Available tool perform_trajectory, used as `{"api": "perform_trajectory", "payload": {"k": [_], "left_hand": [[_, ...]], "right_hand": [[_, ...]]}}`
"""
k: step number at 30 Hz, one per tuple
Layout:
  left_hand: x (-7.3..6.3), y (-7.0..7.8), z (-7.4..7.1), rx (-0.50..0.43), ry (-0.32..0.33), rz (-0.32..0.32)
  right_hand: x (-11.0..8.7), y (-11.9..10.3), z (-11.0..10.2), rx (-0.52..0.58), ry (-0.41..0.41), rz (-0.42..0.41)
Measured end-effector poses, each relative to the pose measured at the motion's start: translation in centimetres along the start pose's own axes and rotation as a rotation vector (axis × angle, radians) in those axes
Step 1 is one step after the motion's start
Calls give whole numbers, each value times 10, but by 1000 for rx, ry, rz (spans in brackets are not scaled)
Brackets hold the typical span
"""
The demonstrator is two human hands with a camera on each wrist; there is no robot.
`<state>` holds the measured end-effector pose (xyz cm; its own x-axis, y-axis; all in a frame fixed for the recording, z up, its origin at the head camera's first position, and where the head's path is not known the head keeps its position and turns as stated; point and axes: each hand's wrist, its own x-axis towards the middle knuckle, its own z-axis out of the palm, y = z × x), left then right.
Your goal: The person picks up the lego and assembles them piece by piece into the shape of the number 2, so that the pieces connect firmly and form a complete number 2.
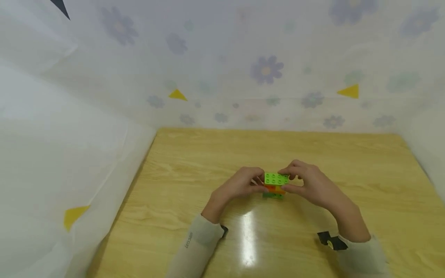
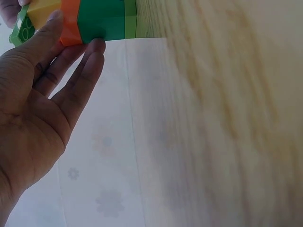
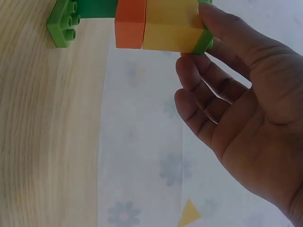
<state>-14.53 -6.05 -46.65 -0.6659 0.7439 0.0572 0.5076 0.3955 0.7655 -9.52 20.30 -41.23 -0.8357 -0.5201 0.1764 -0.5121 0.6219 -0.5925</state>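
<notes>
A stack of toy building bricks stands on the wooden table between the two hands. From the bottom it has a light green plate (image 3: 59, 23), a dark green brick (image 2: 102, 19), an orange brick (image 3: 130, 23), a yellow brick (image 3: 170, 26) and a studded light green plate (image 1: 276, 178) on top. My left hand (image 1: 243, 182) holds the stack's left side, its thumb at the seam of orange and yellow. With thumb and fingers, my right hand (image 1: 313, 185) pinches the top plate at its right end, by the yellow brick. The right hand's lower fingers curl below, off the bricks.
The wooden table (image 1: 194, 154) is bordered by a white sheet (image 1: 104, 154) at the left and a flower-patterned one (image 1: 222, 69) at the back. Yellow triangles (image 1: 349, 91) mark the sheets. Black straps (image 1: 332, 241) show by the sleeves.
</notes>
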Motion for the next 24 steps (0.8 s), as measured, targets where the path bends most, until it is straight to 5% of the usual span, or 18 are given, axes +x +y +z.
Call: {"api": "perform_trajectory", "payload": {"k": [6, 15, 20, 24], "left_hand": [[-4, -5, 0, 4, -5, -6], [-14, -10, -2, 42, 15, -36], [-12, -10, 3, -35, 82, -124], [-11, -8, 4, -75, 166, -215]], "right_hand": [[-4, 5, 4, 9, -8, -8], [-1, 16, 24, 77, 119, -42], [4, 24, 31, 96, 167, -11], [8, 30, 38, 119, 128, 37]]}}
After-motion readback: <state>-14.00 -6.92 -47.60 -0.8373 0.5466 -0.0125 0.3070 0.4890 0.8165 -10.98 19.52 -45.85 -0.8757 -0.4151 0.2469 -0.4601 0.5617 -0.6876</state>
